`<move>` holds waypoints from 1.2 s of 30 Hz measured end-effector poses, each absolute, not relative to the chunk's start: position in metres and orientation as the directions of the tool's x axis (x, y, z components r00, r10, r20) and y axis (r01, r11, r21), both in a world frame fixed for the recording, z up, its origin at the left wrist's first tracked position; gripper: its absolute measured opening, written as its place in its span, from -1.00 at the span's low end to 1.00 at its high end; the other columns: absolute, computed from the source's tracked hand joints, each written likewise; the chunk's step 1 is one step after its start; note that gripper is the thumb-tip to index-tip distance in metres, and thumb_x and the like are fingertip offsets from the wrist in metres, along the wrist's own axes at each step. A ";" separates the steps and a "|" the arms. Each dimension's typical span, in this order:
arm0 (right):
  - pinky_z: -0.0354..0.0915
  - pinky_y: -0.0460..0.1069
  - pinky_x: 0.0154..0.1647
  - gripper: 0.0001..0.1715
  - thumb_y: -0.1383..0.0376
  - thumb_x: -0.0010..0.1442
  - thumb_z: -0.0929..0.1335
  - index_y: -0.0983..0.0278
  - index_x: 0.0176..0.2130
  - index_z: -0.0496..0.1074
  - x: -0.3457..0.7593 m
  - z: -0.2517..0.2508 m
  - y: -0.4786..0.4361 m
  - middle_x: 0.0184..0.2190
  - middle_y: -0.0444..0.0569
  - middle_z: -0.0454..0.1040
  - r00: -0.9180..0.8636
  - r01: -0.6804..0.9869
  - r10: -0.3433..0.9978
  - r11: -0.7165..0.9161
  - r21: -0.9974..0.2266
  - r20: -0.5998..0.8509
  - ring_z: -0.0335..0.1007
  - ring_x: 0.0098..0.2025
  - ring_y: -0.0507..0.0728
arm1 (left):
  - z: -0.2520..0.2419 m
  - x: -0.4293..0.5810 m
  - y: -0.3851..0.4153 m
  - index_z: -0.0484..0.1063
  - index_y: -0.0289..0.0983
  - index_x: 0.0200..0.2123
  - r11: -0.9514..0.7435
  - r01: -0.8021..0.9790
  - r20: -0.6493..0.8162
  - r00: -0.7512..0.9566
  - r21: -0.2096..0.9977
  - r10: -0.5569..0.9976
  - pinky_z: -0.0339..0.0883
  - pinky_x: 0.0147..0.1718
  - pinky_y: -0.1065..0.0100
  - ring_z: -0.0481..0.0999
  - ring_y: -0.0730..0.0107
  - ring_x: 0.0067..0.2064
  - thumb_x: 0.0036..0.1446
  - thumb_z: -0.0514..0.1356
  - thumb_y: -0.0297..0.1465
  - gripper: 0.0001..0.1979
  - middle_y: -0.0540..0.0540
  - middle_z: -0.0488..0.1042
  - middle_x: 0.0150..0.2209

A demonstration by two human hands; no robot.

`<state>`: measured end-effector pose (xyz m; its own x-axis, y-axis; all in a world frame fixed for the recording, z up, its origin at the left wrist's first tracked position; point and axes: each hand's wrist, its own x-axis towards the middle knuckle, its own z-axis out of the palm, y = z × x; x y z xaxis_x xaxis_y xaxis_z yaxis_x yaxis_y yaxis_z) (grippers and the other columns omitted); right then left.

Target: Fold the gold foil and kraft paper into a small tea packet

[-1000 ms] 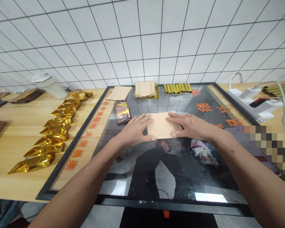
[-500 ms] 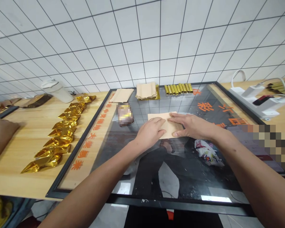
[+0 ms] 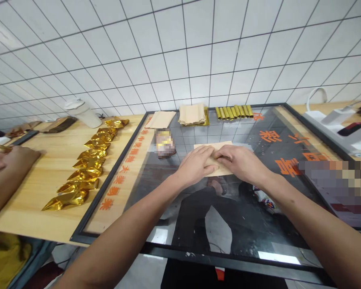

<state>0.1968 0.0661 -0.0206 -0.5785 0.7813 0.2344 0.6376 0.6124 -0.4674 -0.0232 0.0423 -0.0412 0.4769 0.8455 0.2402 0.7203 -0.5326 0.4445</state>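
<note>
Tiled wall (image 3: 198, 40) beyond tan sheet (image 3: 220, 171), likely unfinished; left hand (image 3: 195, 164), right hand (image 3: 242, 160) on it, grip closure unclear; foil pieces (image 3: 92, 154) leftward look done; paper stack (image 3: 192, 114) beyond seems pending.

One camera looks forward and down from the head. It faces a nearby glass tabletop (image 3: 156, 188), a tiled wall (image 3: 197, 50) beyond.

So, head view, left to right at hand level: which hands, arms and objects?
Other person's arm → foil pieces → packet → left hand → right hand → pixelated device. Both hands on paper.
</note>
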 end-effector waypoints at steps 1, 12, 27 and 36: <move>0.44 0.11 -0.03 -0.71 0.33 0.45 0.32 0.14 -0.09 0.66 0.197 -0.023 0.066 -0.09 -0.06 0.72 -0.594 0.633 0.769 0.629 -0.451 0.238 0.64 -0.07 0.24 | -0.041 -0.023 0.042 0.44 -0.17 0.16 -0.529 0.723 0.238 0.474 0.443 0.848 0.39 0.29 0.03 0.47 0.03 0.33 0.39 0.29 -0.26 -0.67 -0.17 0.56 0.25; 0.56 0.19 0.07 -0.57 0.19 0.52 0.26 0.17 0.12 0.65 0.205 -0.035 0.073 0.17 0.06 0.66 -0.673 0.645 0.711 0.700 -0.308 0.205 0.65 0.13 0.34 | -0.044 -0.021 0.037 0.17 -0.32 0.52 -0.467 0.801 0.077 0.475 0.374 0.877 -0.02 0.56 0.04 0.07 0.07 0.61 0.46 0.21 -0.10 -0.27 -0.23 0.13 0.59; 0.34 0.34 0.45 -0.32 0.03 0.54 0.22 0.17 0.49 0.33 0.220 -0.046 0.082 0.57 0.13 0.18 -0.737 0.616 0.668 0.726 -0.305 0.102 0.27 0.51 0.39 | -0.039 -0.016 0.030 -0.01 -0.43 0.59 -0.429 0.860 -0.012 0.449 0.276 0.893 -0.27 0.61 0.10 -0.18 0.16 0.66 0.54 -0.06 0.05 -0.16 -0.28 -0.12 0.65; 0.28 0.43 0.48 -0.28 0.06 0.52 0.28 0.17 0.53 0.27 0.225 -0.055 0.087 0.55 0.18 0.20 -0.771 0.553 0.615 0.776 -0.304 0.166 0.21 0.53 0.44 | -0.041 -0.017 0.029 -0.03 -0.43 0.59 -0.433 0.858 0.014 0.446 0.277 0.895 -0.28 0.61 0.09 -0.16 0.15 0.66 0.53 -0.08 0.12 -0.12 -0.30 -0.10 0.64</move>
<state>0.2246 0.0872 -0.0548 -0.7711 0.6146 0.1664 0.5529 0.7759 -0.3038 -0.0169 0.0286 -0.0406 0.4465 0.8947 0.0140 0.8580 -0.4325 0.2769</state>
